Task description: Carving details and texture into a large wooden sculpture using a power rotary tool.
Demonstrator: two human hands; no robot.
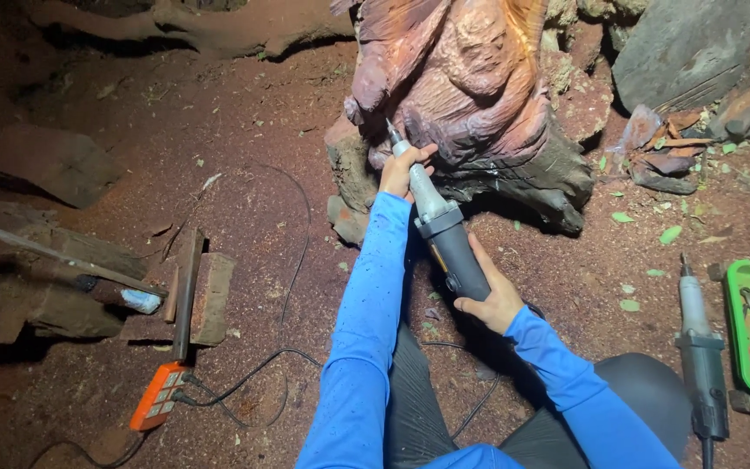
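Both hands hold one grinder (444, 230), a long grey-and-silver power tool aimed up and away at a reddish wood carving (462, 78). The left hand (403, 169) is closed around the tool's slim silver neck, close to the bit; its grip is narrow and wrapped round the neck. The right hand (492, 300) is closed around the thick dark rear body, nearer the person. The bit touches the carving low on its left side, where the carved folds meet the rough stump.

The upper carving already shows rounded, ridged shapes, so much shaping looks done; the base under it is still raw, dark wood, and the work seems to be on the lower edge now.

A second grinder (700, 343) lies on the dirt floor to the right, well apart from the hands. Just right of it sits a green tray (733, 326) with metal tools. At near left an orange power strip (156, 395) lies with a black cord (284, 287) running from it, beside some wood blocks (206, 295).
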